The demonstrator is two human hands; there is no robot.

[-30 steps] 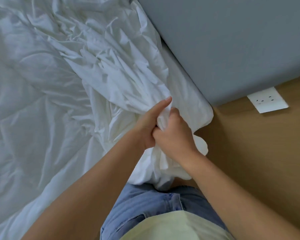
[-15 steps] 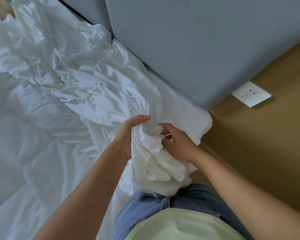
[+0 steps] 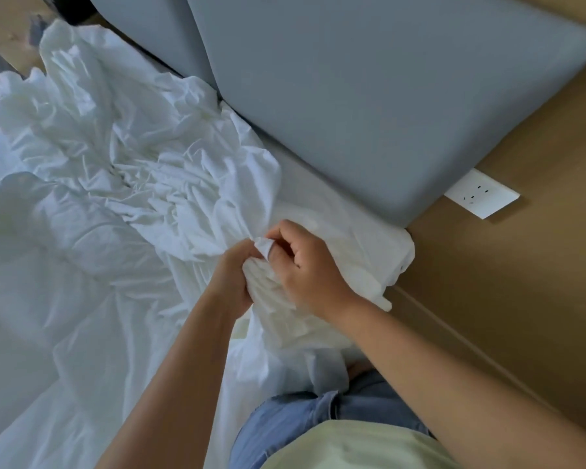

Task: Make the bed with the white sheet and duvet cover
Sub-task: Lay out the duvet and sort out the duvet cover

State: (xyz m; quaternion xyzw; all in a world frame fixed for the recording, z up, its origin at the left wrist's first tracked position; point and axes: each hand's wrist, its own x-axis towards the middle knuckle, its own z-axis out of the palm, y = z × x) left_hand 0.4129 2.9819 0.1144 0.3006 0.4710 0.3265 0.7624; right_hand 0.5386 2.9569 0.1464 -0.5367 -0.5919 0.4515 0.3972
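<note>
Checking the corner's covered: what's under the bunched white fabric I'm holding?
A flat white sheet runs under it to the grey headboard. Left hand and right hand grip the bunched fabric; anything below the sheet is hidden.

My left grip point(image 3: 232, 275) has its fingertips buried in the white cloth point(image 3: 278, 299); I cannot tell sheet from duvet cover here. My right grip point(image 3: 305, 265) covers the folds beneath it. The bed point(image 3: 48, 299) runs off the left edge, the grey headboard point(image 3: 369, 96) off the top.

Crumpled white duvet cover point(image 3: 149, 184) heaped on flat sheet point(image 3: 305, 187), w/ one corner bunched up.
</note>
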